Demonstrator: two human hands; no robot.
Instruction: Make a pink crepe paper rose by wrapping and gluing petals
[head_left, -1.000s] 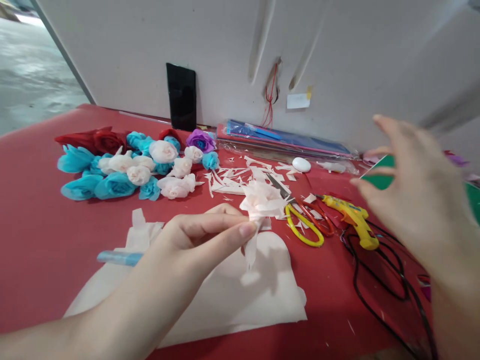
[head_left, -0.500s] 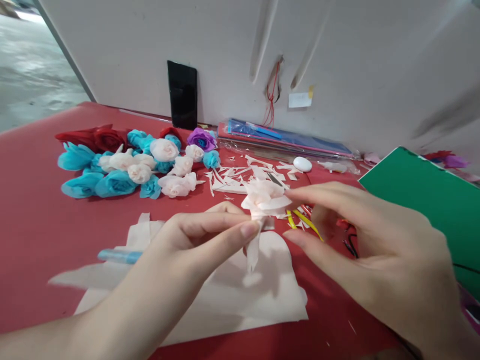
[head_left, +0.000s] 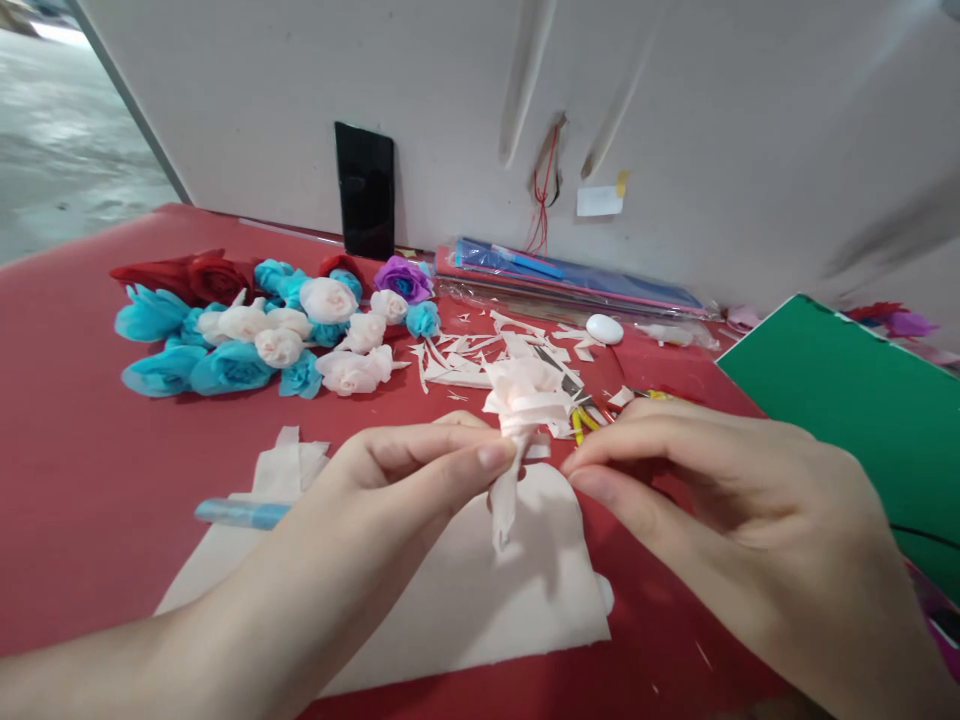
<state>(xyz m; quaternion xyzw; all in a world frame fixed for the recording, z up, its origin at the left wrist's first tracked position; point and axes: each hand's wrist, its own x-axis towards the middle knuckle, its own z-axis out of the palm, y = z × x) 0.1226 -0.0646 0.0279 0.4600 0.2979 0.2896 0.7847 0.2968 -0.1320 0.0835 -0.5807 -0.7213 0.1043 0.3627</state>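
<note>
Between its thumb and fingers my left hand (head_left: 409,480) pinches a pale pink crepe-paper flower (head_left: 525,388) by its base. The flower's petals point up, and its twisted paper tail hangs below the fingertips. Just to the right, apart from the flower, my right hand (head_left: 742,510) has thumb and forefinger pressed together. Whatever is in that pinch, if anything, is too small to make out. Under both hands lies a pale pink paper sheet (head_left: 525,590), with a blue pen (head_left: 244,513) on its left part, partly behind my left forearm.
Finished red, blue, pink and purple paper flowers (head_left: 277,345) lie at back left. Paper scraps (head_left: 465,365), yellow-handled pliers (head_left: 583,420) and a white oval object (head_left: 604,329) sit behind the hands. A phone (head_left: 365,190) leans on the wall; a green board (head_left: 847,400) stands right.
My right hand has drawn back from the petals and down a little, and its thumb and forefinger have come together. My left hand keeps its hold on the flower, nearly still.
</note>
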